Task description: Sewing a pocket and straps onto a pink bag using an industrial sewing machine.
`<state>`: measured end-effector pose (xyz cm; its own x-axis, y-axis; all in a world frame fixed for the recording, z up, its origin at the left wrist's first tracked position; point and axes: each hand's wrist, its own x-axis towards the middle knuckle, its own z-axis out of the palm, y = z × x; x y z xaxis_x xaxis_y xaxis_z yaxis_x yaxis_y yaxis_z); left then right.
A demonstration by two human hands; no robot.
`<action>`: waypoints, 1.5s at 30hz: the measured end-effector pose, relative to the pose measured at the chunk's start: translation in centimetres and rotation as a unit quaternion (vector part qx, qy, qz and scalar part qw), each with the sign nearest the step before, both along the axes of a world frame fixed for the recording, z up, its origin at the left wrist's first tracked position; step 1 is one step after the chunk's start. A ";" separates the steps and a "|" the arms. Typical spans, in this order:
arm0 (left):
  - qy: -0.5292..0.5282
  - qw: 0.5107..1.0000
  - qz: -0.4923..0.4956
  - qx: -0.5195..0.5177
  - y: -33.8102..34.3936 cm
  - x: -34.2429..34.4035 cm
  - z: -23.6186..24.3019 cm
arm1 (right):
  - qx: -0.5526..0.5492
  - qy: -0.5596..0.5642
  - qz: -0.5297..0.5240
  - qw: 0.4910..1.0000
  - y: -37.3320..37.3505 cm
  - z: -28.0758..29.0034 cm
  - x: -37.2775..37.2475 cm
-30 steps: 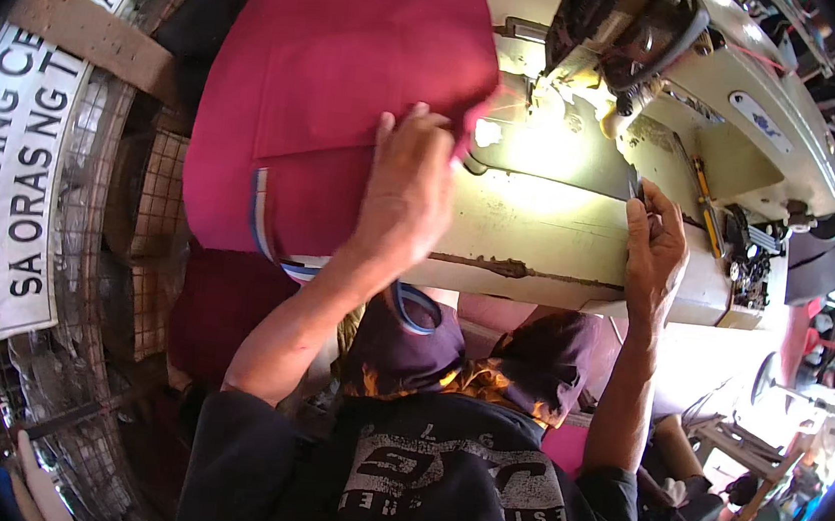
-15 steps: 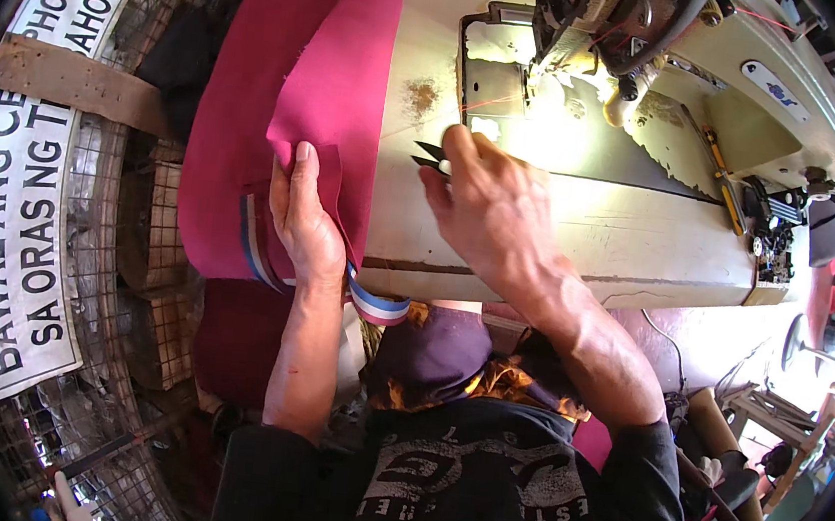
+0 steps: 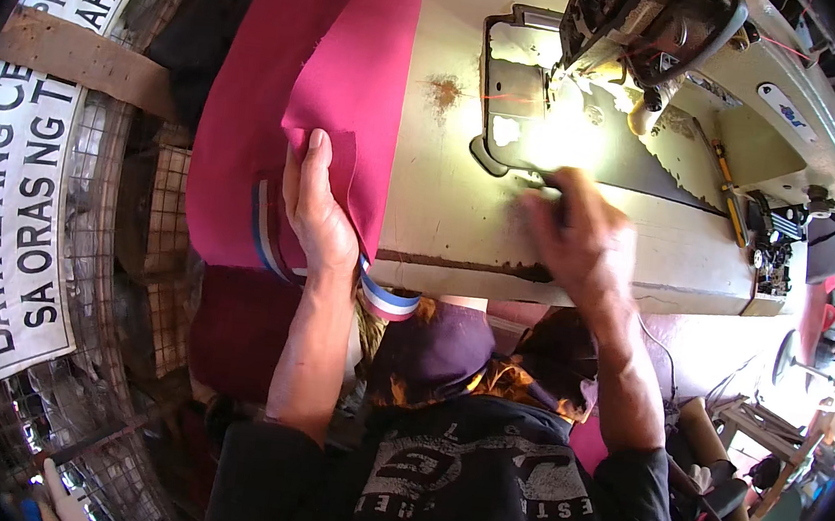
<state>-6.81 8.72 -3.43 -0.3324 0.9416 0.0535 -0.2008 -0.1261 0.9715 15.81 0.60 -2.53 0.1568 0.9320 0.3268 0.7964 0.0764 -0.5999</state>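
Note:
My left hand [image 3: 322,206] is closed on the folded edge of a magenta cloth [image 3: 250,124], thumb on top. The cloth lies over the left end of the sewing table [image 3: 434,197] and hangs past its front edge. A ribbon striped blue, white and red [image 3: 386,300] curls out below that hand. My right hand [image 3: 590,242], somewhat blurred, is over the table's front part, closed on small dark thread snips [image 3: 538,179]; their handles are hidden in the fingers. Beyond it stands a sewing machine [image 3: 651,32], its lamp lighting the needle area.
A yellow-and-black tool [image 3: 730,195], perhaps a screwdriver or cutter, lies by the machine's right side, near a bobbin-winder-like mechanism [image 3: 776,245]. Wire mesh [image 3: 99,230] with a white sign [image 3: 14,222] stands at the left. Dark maroon cloth [image 3: 241,339] hangs below the table.
My right hand has moved right and toward me with the snips, away from the cloth. The left hand keeps its hold on the cloth. The whole view has shifted slightly.

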 end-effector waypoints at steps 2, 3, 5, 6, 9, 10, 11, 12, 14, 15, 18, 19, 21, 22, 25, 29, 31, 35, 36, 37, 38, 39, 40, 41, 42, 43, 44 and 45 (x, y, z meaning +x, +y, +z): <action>-0.011 0.999 0.021 -0.023 0.2 0.2 -0.4 | 0.022 -0.037 -0.054 0.998 -1.6 -0.2 3.1; -0.011 0.999 0.018 -0.024 0.4 0.1 -0.3 | 0.021 -0.047 -0.061 0.997 -2.0 -0.1 3.8; 0.032 0.999 -0.026 -0.009 0.8 -0.6 -0.1 | 0.027 -0.038 -0.033 0.998 -2.3 0.1 3.3; 0.031 0.999 -0.031 -0.009 1.3 -0.7 -0.2 | 0.035 -0.032 -0.005 0.999 -2.4 0.3 2.6; -0.085 0.995 -0.056 -0.019 1.3 -0.8 0.1 | 0.015 0.040 0.065 0.997 -2.0 0.4 -2.3; -0.032 0.999 -0.021 -0.023 1.4 -0.7 0.0 | 0.030 0.066 0.068 0.995 -1.7 0.2 -4.3; -0.044 0.998 -0.036 0.002 1.3 -0.2 -0.4 | 0.023 0.067 0.064 0.995 -1.5 0.3 -5.9; -0.056 0.997 -0.051 0.029 1.1 0.1 -0.4 | -0.007 0.071 0.065 0.995 -1.4 0.5 -7.3; -0.052 0.997 -0.052 0.033 0.9 -0.3 -0.5 | -0.053 0.057 0.049 0.996 -1.4 2.1 -9.2; -0.015 0.998 -0.045 0.032 1.0 -0.6 -1.0 | -0.053 0.057 0.050 0.996 -1.2 2.1 -9.7; -0.007 0.999 -0.025 0.022 0.9 -0.6 -1.3 | -0.070 0.051 0.033 0.996 -0.5 1.9 -10.5; -0.035 0.999 -0.013 0.013 0.8 -0.3 -1.0 | -0.082 0.042 0.029 0.995 -0.2 1.7 -10.6; -0.062 0.998 -0.027 0.013 0.6 -0.2 -0.6 | -0.095 0.029 0.025 0.995 0.4 1.3 -10.8; -0.088 0.995 -0.042 0.013 0.5 -0.1 -0.4 | -0.063 0.046 0.019 0.997 0.8 1.0 -10.7; -0.098 0.994 -0.047 0.000 0.5 0.2 0.0 | -0.017 0.060 0.024 0.998 1.5 0.3 -10.4; -0.053 0.998 -0.002 0.031 1.1 -0.4 -1.4 | -0.036 0.045 0.036 0.998 -0.3 0.3 -7.0; -0.080 0.997 0.003 -0.009 0.2 0.4 0.4 | 0.018 0.062 0.023 0.998 -2.1 0.2 -2.8; -0.103 0.907 -0.407 0.023 0.1 -1.6 -2.5 | 0.059 -0.079 -0.113 0.989 -4.5 -0.3 7.8; 0.312 0.819 -0.415 0.244 0.8 0.6 0.9 | 0.069 -0.119 -0.167 0.976 -5.0 -1.1 10.8; 0.458 0.753 -0.395 0.259 0.2 1.7 1.1 | 0.054 -0.174 -0.238 0.954 -5.3 -1.0 12.6; 0.589 0.668 -0.367 0.267 -0.3 2.7 1.0 | 0.026 -0.162 -0.270 0.949 -5.8 -1.4 14.7; 0.591 0.667 -0.365 0.269 -0.4 3.0 1.1 | 0.035 -0.140 -0.273 0.951 -5.7 -1.9 15.4; 0.595 0.672 -0.356 0.260 -0.5 3.2 0.9 | 0.043 -0.116 -0.276 0.953 -5.6 -2.4 15.9; 0.600 0.676 -0.347 0.251 -0.5 3.3 0.8 | 0.045 -0.113 -0.275 0.954 -5.6 -2.8 16.3; 0.605 0.674 -0.344 0.248 -0.5 3.0 0.8 | 0.054 -0.152 -0.257 0.953 -5.5 -2.9 16.1; 0.403 0.814 -0.359 0.216 -0.5 2.7 0.8 | 0.062 -0.190 -0.237 0.951 -5.4 -2.9 15.8; 0.177 0.904 -0.349 0.172 -0.3 2.2 0.9 | 0.063 -0.184 -0.233 0.953 -5.3 -2.9 15.7; 0.120 0.930 -0.299 0.174 0.4 1.8 1.2 | 0.078 -0.184 -0.245 0.949 -5.5 -2.8 16.0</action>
<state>-5.05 9.08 -2.26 0.3064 0.8660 0.3952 -0.1182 -0.3773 0.9185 31.79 -4.92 -5.32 0.4064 0.7133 0.5710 0.9130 -0.2919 -0.2851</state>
